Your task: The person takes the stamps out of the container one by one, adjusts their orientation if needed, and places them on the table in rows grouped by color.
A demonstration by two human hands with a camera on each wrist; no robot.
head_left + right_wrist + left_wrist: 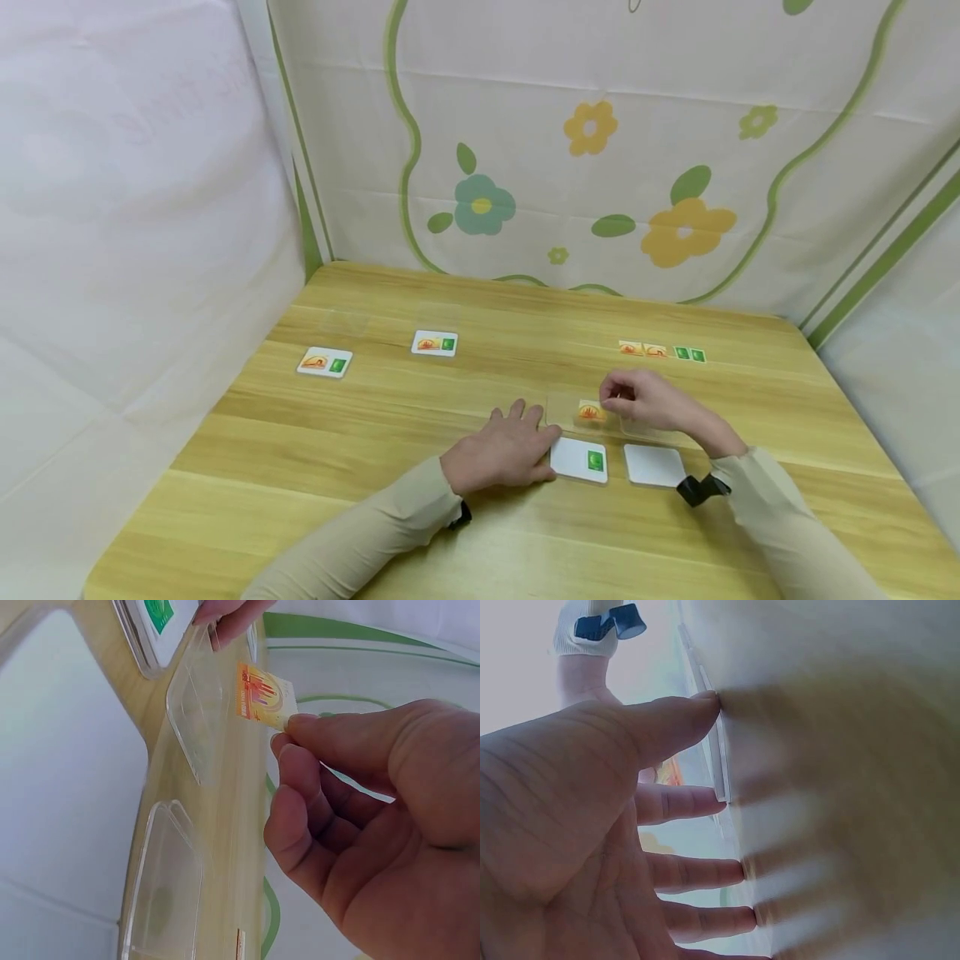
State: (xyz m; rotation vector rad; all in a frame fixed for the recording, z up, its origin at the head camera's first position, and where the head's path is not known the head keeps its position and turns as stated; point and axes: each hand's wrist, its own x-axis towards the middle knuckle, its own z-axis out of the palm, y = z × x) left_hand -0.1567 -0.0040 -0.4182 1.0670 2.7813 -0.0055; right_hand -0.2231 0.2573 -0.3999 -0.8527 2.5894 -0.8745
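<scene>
- Taking clock bearings from the person's seat, with the green-marked white case (578, 461) as the hub and twelve pointing at the far edge of the tabletop (487, 533).
- Here's the right hand (651, 402) at one o'clock, thumb and forefinger pinching the orange sticker (590, 411) by one corner, up off the wood at twelve.
- That's a slim hold! Should the pinch loosen or roll, the sticker could drop or twist askew.
- Left hand (501, 451) at nine, fingers spread straight, thumb and forefinger touching the case's edge. Too firm a push there, I reckon, and the case skids or turns.
- A clear lid (196, 705) stands tilted, and the sticker is near it; a low sweep could snag the sticker or knock the lid.
- Over at three, the blank white case (654, 466), with a black wrist device (703, 489) just beside its four o'clock corner. Dip that wrist carelessly and the case gets bumped.
- Far off at one o'clock, loose stickers (655, 352) lie in a row; a trailing sleeve could scatter them, though both sleeves are well apart from them.
</scene>
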